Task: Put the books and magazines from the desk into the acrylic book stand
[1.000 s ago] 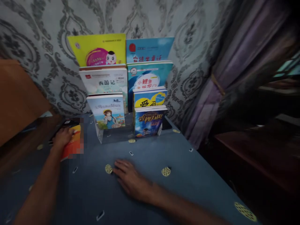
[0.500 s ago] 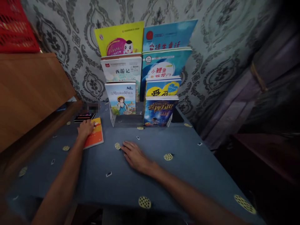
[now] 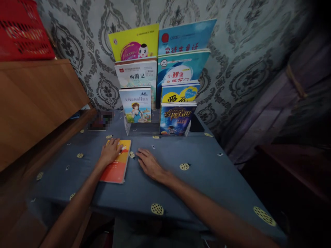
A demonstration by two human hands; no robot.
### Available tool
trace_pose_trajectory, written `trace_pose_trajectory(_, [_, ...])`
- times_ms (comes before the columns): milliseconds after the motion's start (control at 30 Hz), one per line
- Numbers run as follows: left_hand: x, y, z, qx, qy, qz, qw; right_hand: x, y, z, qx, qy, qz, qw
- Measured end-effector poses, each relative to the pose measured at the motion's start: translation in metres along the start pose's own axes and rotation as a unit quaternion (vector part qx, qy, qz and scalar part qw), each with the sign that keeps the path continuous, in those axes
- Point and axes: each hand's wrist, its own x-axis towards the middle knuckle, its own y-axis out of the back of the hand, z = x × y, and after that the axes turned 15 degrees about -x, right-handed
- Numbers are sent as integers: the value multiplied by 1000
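Note:
A paperback book with a yellow and orange cover lies flat on the table. My left hand rests on top of its upper part, fingers spread over the cover and hiding some of it. To the right of the book, my right hand lies palm down on the tablecloth, fingers loosely apart and nothing in them. Behind both hands stands a clear book rack holding several upright books in two columns, among them a white-and-blue book at front left and a dark blue book at front right.
A blue tablecloth with pineapple prints covers the table. A partly blurred dark item lies at back left. Beside the rack is a flat black object. A red basket sits on a wooden cabinet at left; a curtain hangs at right.
My left hand has slid the yellow-orange book toward me and to the right, away from the dark item. My right hand has stayed nearly in place; the view shifted slightly.

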Motion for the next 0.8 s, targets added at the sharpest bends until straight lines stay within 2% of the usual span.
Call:
trace_pose_trajectory(167, [-32,-18,27,-30,-155,-48,986,0,3,1,31,-8,89,995])
trace_pose_trajectory(233, [-43,-21,34,-50,-207,-78,974,-1,4,1,45,4,92,995])
trace_pose_trajectory(300, [-52,-21,38,-65,-234,-91,966,-1,5,1,53,12,68,996])
trace_pose_trajectory(467, [-74,-13,29,-60,-206,-90,972,0,10,-2,30,3,-7,1000])
trace_pose_trajectory(600, [-97,-9,5,-42,-183,-75,979,0,9,-1,23,11,-17,1000])
trace_pose_trajectory(800, [-132,3,-24,-21,-214,-73,974,-3,0,5,2,22,-24,999])
